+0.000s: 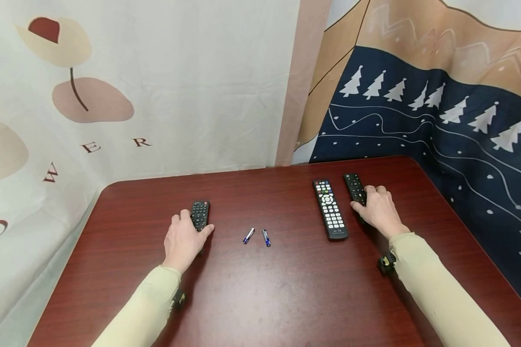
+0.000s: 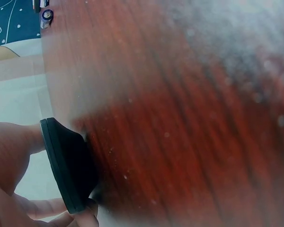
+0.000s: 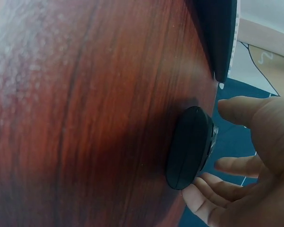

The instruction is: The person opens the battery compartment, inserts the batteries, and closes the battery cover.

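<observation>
My left hand holds a small black remote control at the left of the table. Its thumb is on one long side and its fingers are on the other, as the left wrist view shows at the remote's end. Over on the right, my right hand is at a second black remote control, which lies on the table. In the right wrist view the fingertips meet one edge of this remote, while the thumb stands apart from it.
A longer black remote control with white buttons lies just left of my right hand. Two small batteries lie mid-table between the hands. Printed curtains hang along the back and right edges of the brown table.
</observation>
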A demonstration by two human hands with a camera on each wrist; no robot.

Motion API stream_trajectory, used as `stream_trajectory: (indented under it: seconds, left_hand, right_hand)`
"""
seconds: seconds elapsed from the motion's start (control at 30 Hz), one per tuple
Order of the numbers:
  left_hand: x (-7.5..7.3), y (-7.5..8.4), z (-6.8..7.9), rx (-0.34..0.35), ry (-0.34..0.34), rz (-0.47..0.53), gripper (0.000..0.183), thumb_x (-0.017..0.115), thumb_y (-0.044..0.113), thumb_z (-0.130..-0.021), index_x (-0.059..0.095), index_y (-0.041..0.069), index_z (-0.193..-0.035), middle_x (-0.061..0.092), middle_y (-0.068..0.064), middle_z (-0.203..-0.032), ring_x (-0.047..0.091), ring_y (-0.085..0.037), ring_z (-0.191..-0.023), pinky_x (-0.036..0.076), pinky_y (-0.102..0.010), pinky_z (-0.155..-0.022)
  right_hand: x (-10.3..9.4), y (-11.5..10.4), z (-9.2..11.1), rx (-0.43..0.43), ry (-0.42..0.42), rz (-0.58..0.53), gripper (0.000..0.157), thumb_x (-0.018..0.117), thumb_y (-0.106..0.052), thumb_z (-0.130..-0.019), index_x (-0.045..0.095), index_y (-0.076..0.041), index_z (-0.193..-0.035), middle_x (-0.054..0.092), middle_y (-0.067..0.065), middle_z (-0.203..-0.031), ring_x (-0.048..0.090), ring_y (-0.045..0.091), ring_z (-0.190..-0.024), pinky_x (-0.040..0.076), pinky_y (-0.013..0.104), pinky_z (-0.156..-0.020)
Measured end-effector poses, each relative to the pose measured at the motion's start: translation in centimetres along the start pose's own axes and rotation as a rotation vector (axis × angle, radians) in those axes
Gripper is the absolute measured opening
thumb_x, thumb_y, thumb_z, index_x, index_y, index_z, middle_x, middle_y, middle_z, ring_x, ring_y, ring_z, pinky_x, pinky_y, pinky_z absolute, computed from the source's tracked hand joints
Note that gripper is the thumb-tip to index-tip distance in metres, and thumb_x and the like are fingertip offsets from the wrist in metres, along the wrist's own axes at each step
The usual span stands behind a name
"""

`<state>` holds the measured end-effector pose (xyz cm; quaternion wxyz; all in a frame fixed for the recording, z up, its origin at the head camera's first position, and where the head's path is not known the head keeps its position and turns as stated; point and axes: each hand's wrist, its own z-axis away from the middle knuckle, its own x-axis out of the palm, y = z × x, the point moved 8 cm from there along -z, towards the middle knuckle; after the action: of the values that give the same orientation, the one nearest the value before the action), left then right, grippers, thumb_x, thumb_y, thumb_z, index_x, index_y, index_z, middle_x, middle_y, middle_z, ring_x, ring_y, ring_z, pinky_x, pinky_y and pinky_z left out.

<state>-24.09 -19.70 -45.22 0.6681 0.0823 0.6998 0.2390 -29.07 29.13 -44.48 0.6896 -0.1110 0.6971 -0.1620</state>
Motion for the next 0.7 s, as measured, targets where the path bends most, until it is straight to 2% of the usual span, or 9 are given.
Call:
stream_trajectory:
  seconds: [0.3,0.5,0.7]
  left_hand:
    - [-0.13,0.06,0.14,0.019,0.034,-0.017,0.070,0.078,0.043,-0.088,0.047,-0.008,-0.126,0.052,-0.027,-0.108,0.057,-0.047,-0.098,0.051,-0.059,-0.075]
    - [-0.42,0.20,0.41,0.037,0.077,-0.006,0.070,0.081,0.042,-0.087,0.048,-0.007,-0.124,0.049,-0.028,-0.112,0.050,-0.047,-0.105,0.050,-0.060,-0.077]
    - [-0.83,0.70,0.72,0.075,0.119,-0.016,0.069,0.081,0.042,-0.086,0.049,-0.008,-0.124,0.049,-0.028,-0.111,0.048,-0.046,-0.104,0.049,-0.059,-0.077]
  right_hand:
    - [0.66,0.42,-0.30,0.027,-0.050,0.047,0.074,0.069,-0.028,-0.096,0.037,0.021,-0.142,0.043,0.044,-0.125,0.046,0.055,-0.113,0.046,0.065,-0.096]
    - [1.03,0.46,-0.54,0.023,-0.066,0.066,0.072,0.069,-0.027,-0.095,0.039,0.022,-0.138,0.045,0.042,-0.118,0.051,0.054,-0.106,0.049,0.064,-0.092]
    - [0.99,0.28,-0.54,0.031,-0.069,0.067,0.068,0.069,-0.024,-0.095,0.039,0.021,-0.136,0.045,0.042,-0.115,0.054,0.053,-0.101,0.051,0.062,-0.088]
